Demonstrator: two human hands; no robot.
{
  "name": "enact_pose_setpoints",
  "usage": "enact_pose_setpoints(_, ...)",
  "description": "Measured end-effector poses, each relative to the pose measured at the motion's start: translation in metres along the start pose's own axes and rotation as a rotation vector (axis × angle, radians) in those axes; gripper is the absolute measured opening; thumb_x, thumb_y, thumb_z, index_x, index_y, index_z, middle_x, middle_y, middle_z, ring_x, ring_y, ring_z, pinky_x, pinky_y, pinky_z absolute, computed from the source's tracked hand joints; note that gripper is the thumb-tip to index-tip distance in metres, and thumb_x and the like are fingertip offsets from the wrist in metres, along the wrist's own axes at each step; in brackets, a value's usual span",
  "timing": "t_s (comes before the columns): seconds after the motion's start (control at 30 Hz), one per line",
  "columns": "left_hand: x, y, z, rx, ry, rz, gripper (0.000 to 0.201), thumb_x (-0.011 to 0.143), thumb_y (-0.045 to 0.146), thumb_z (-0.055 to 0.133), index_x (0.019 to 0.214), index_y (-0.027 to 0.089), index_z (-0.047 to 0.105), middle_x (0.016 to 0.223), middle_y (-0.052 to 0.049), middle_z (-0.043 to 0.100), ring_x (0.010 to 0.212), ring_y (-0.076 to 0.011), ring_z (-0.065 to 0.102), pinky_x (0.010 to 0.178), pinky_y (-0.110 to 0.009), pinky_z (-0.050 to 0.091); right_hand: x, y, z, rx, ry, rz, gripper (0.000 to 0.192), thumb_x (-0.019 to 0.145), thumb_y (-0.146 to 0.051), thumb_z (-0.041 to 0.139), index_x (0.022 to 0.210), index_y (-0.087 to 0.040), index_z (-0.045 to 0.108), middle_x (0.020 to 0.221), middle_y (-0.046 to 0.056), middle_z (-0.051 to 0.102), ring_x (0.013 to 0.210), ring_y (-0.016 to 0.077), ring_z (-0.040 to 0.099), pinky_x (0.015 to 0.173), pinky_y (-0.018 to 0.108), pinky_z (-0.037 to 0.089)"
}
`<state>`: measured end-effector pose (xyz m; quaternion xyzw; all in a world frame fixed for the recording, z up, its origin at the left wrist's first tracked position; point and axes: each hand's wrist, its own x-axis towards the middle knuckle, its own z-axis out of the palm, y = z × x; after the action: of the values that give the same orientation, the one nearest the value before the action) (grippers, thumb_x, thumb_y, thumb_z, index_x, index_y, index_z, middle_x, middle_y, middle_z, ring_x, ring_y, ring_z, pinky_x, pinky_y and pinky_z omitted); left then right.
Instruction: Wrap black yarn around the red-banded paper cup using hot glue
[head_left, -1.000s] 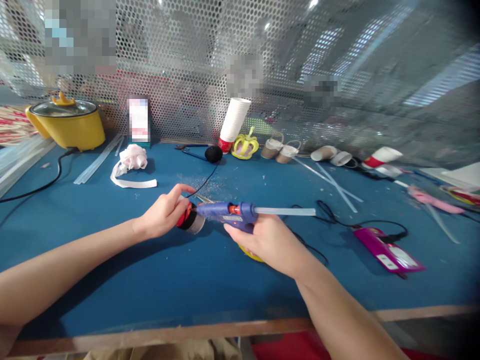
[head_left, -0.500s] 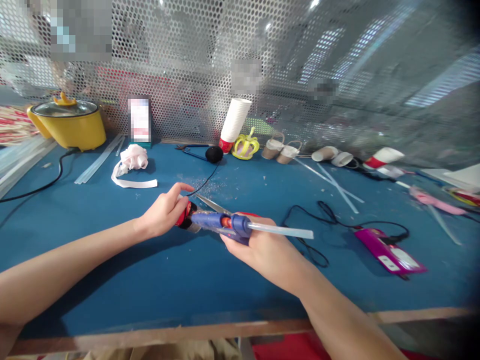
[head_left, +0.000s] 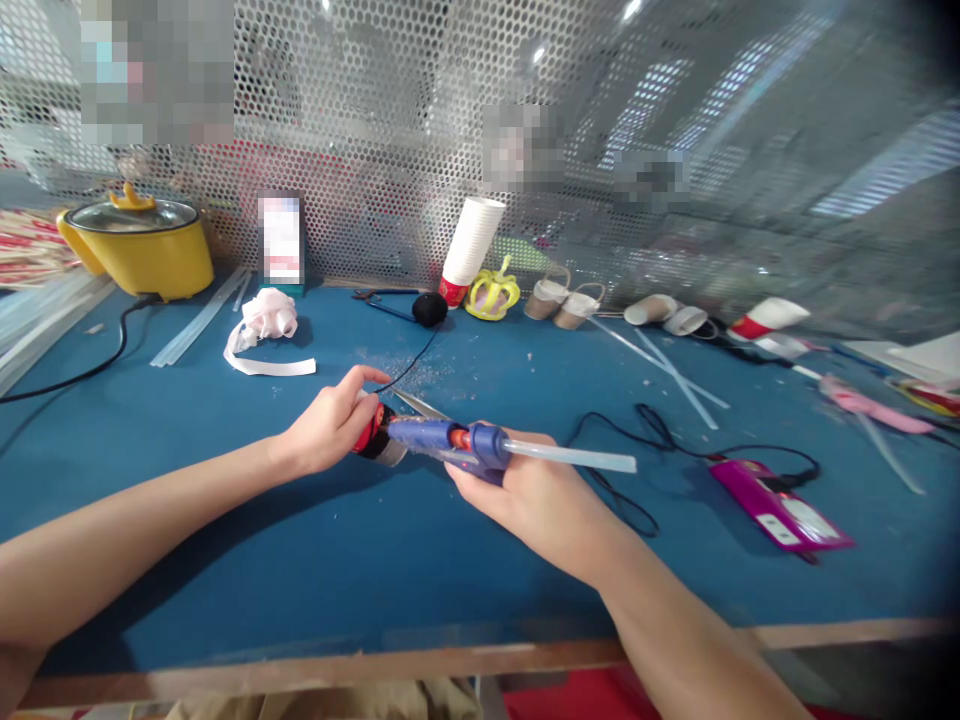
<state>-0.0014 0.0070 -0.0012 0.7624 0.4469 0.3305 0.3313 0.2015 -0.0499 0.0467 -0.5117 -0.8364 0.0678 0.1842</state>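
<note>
My left hand (head_left: 334,425) is closed around a small red and black cup-like piece (head_left: 369,432), largely hidden by the fingers. From it a thin black strand runs back to a black ball of yarn (head_left: 430,309). My right hand (head_left: 551,505) grips a blue hot glue gun (head_left: 431,434) by its handle, the nozzle end pointing left at the piece. Whether the nozzle touches it I cannot tell. A clear glue stick (head_left: 574,456) juts from the gun's rear. Behind the gun lie scissors (head_left: 418,403), partly covered.
A yellow electric pot (head_left: 154,255), a phone (head_left: 282,240) and a crumpled white strip (head_left: 270,316) are at the back left. Stacked paper cups (head_left: 471,245), a yellow pumpkin-shaped craft (head_left: 493,293) and small baskets (head_left: 576,308) line the mesh wall. At right lies a purple power strip (head_left: 784,505).
The glue gun and my right hand have shifted slightly to the right, showing a bit more of the piece. My left hand has barely moved.
</note>
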Motion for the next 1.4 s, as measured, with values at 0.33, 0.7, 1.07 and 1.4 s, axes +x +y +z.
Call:
enact_pose_setpoints(0.33, -0.002, -0.005, -0.001, 0.033, -0.036, 0.138, 0.026, 0.088, 0.024, 0.031, 0.111, 0.014, 0.04, 0.051, 0.009, 0.043, 0.047, -0.0081, 0.041, 0.049, -0.02, 0.033, 0.004, 0.008, -0.004, 0.18, -0.085, 0.174, 0.016, 0.077, -0.026, 0.051, 0.063, -0.019, 0.054, 0.05, -0.002, 0.056, 0.046, 0.0125, 0.05, 0.049, 0.025, 0.041)
enact_pose_setpoints(0.7, -0.002, -0.01, -0.002, 0.051, -0.051, 0.194, 0.028, 0.089, 0.023, 0.032, 0.114, 0.013, 0.04, 0.053, 0.008, 0.044, 0.047, -0.0077, 0.042, 0.05, -0.02, 0.034, 0.014, 0.012, -0.004, 0.459, -0.136, 0.264, 0.023, 0.076, -0.025, 0.052, 0.055, -0.02, 0.046, 0.036, -0.006, 0.045, 0.033, 0.009, 0.043, 0.041, 0.022, 0.038)
enact_pose_setpoints(1.07, -0.002, -0.009, -0.002, 0.052, -0.052, 0.216, 0.027, 0.089, 0.021, 0.031, 0.113, 0.012, 0.039, 0.051, 0.009, 0.041, 0.045, -0.0074, 0.04, 0.048, -0.019, 0.033, 0.021, 0.016, 0.001, 0.473, -0.152, 0.321, 0.02, 0.075, -0.027, 0.053, 0.058, -0.018, 0.05, 0.037, -0.004, 0.048, 0.033, 0.0088, 0.043, 0.041, 0.022, 0.039)
enact_pose_setpoints(1.4, -0.002, -0.011, 0.0, 0.038, -0.045, 0.204, 0.027, 0.089, 0.023, 0.032, 0.114, 0.013, 0.039, 0.051, 0.009, 0.039, 0.046, -0.0076, 0.039, 0.048, -0.019, 0.032, 0.025, 0.024, 0.005, 0.605, -0.17, 0.367, 0.019, 0.073, -0.027, 0.057, 0.059, -0.016, 0.051, 0.036, -0.005, 0.048, 0.032, 0.0077, 0.043, 0.038, 0.021, 0.038)
